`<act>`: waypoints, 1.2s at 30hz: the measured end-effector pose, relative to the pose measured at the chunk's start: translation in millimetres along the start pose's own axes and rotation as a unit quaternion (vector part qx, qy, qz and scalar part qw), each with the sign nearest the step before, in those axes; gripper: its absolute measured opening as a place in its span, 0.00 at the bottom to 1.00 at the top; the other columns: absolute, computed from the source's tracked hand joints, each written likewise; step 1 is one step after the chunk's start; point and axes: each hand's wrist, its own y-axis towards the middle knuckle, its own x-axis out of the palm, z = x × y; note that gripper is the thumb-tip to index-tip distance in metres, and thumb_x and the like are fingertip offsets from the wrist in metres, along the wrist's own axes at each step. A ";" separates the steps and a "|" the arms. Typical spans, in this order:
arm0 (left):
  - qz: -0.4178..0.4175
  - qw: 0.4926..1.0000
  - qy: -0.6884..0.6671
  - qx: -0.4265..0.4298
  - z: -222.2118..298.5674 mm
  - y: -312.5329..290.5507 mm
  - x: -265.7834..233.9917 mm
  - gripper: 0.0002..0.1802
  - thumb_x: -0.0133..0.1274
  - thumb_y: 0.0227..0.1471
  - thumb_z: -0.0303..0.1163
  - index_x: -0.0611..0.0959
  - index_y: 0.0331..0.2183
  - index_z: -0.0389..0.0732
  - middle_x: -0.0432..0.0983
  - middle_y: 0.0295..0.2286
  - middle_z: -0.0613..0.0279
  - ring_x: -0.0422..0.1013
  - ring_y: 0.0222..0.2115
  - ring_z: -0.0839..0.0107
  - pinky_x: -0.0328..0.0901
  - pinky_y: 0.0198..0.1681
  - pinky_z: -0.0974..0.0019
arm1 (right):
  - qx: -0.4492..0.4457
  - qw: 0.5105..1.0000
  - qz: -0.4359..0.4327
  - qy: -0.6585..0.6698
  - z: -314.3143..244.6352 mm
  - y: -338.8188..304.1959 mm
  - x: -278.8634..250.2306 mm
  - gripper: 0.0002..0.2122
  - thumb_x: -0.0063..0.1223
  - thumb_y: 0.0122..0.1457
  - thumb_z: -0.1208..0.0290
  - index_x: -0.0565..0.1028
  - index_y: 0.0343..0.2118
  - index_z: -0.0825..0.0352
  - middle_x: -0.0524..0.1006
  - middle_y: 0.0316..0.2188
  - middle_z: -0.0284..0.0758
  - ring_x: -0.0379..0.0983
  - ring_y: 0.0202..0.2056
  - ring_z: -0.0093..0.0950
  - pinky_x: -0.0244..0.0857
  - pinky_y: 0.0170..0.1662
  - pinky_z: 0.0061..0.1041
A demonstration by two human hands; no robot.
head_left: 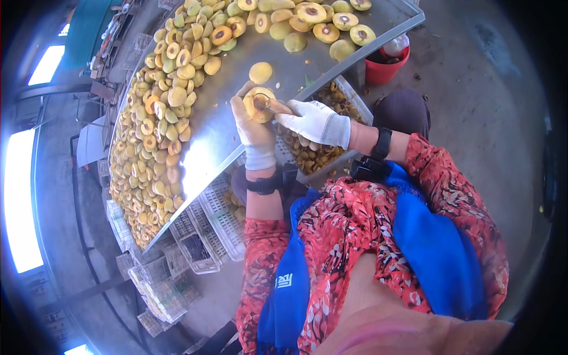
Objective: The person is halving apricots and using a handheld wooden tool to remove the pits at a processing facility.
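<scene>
My left hand (254, 133), in a pale glove, grips a yellow peach half (258, 96) with its cut face up, near the front edge of the metal table (222, 109). In my gloved right hand (316, 122) is a small tool with a wooden handle (278, 107). The tool's tip meets the middle of the cut face, and its exact shape there is too small to make out. Just beyond my left hand, a single peach half (260, 73) lies on the metal. Many more peach halves (177, 94) are heaped along the table's left and far sides, several with brown centres showing.
Below the table edge, a pale crate (359, 105) holds brown-yellow fruit scraps. A red bucket (387, 70) stands on the floor at the right. White plastic baskets (222, 216) sit under the table's left part. The table's raised rim (367, 50) runs close to my hands.
</scene>
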 end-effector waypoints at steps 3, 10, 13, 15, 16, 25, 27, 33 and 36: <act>0.057 0.992 0.094 0.068 -12.8 6.5 -9.0 0.31 0.37 0.60 0.54 0.70 0.44 0.33 0.74 0.31 0.48 0.72 0.27 0.61 0.70 0.31 0.62 | 0.005 1.000 -0.019 -0.019 -0.9 -0.1 -1.4 0.21 0.42 0.62 0.51 0.70 0.37 0.69 0.74 0.15 0.36 0.71 0.13 0.27 0.65 0.20 0.26; 0.106 0.967 0.232 -0.013 -2.6 -6.5 -9.5 0.26 0.41 0.60 0.47 0.80 0.33 0.31 0.76 0.28 0.59 0.71 0.28 0.73 0.67 0.33 0.71 | 0.117 0.980 -0.161 -0.003 19.6 12.1 -17.6 0.22 0.43 0.61 0.47 0.71 0.43 0.65 0.68 0.12 0.29 0.64 0.10 0.20 0.59 0.12 0.20; 0.083 0.962 0.259 -0.042 -3.3 -11.1 -13.5 0.28 0.44 0.60 0.49 0.81 0.32 0.30 0.77 0.25 0.61 0.71 0.26 0.75 0.67 0.30 0.72 | 0.210 0.899 -0.309 0.230 16.3 0.9 -19.2 0.22 0.36 0.65 0.47 0.73 0.33 0.64 0.55 0.08 0.20 0.48 0.06 0.12 0.40 0.06 0.16; 0.079 0.934 0.343 0.060 -12.1 -10.0 -13.9 0.35 0.37 0.61 0.54 0.80 0.33 0.28 0.78 0.26 0.54 0.74 0.26 0.70 0.70 0.29 0.70 | 0.191 0.870 -0.345 0.296 34.6 -0.4 -12.7 0.23 0.35 0.65 0.47 0.73 0.34 0.65 0.55 0.08 0.20 0.48 0.06 0.12 0.40 0.06 0.15; 0.080 0.934 0.344 0.061 -12.2 -7.3 -13.8 0.35 0.37 0.61 0.54 0.80 0.33 0.28 0.78 0.26 0.54 0.74 0.26 0.70 0.70 0.29 0.70 | 0.167 0.836 -0.381 0.357 36.3 0.8 -10.9 0.24 0.35 0.65 0.47 0.73 0.34 0.66 0.54 0.08 0.20 0.48 0.06 0.12 0.40 0.06 0.15; 0.146 0.980 -0.070 -0.118 0.0 0.5 -25.8 0.32 0.33 0.59 0.60 0.73 0.44 0.41 0.76 0.31 0.57 0.70 0.20 0.69 0.60 0.13 0.74 | -0.056 0.969 -0.174 -0.169 36.0 1.8 4.9 0.26 0.45 0.58 0.46 0.72 0.44 0.68 0.76 0.41 0.49 0.71 0.45 0.46 0.62 0.49 0.37; 0.170 0.982 -0.024 -0.075 19.0 -2.1 -57.9 0.31 0.35 0.59 0.59 0.74 0.44 0.41 0.75 0.33 0.56 0.70 0.24 0.67 0.64 0.19 0.70 | 0.046 0.972 -0.195 -0.120 33.7 -0.8 9.9 0.24 0.45 0.59 0.47 0.71 0.44 0.68 0.75 0.30 0.43 0.70 0.29 0.35 0.64 0.33 0.32; 0.209 0.630 0.743 -0.085 98.7 -40.8 -126.6 0.40 0.41 0.54 0.60 0.68 0.56 0.39 0.67 0.52 0.42 0.67 0.49 0.49 0.58 0.55 0.55 | 0.047 0.919 -0.119 -0.372 48.7 -27.4 -30.8 0.16 0.41 0.59 0.59 0.77 0.36 0.64 0.80 0.25 0.42 0.78 0.26 0.37 0.71 0.27 0.35; 0.119 0.554 0.824 -0.013 95.4 -18.4 -144.2 0.31 0.52 0.54 0.46 0.67 0.56 0.45 0.63 0.53 0.44 0.63 0.52 0.51 0.60 0.55 0.55 | -0.006 0.881 -0.088 -0.464 85.1 1.0 -16.2 0.18 0.39 0.55 0.61 0.81 0.33 0.65 0.80 0.33 0.43 0.78 0.34 0.42 0.70 0.41 0.39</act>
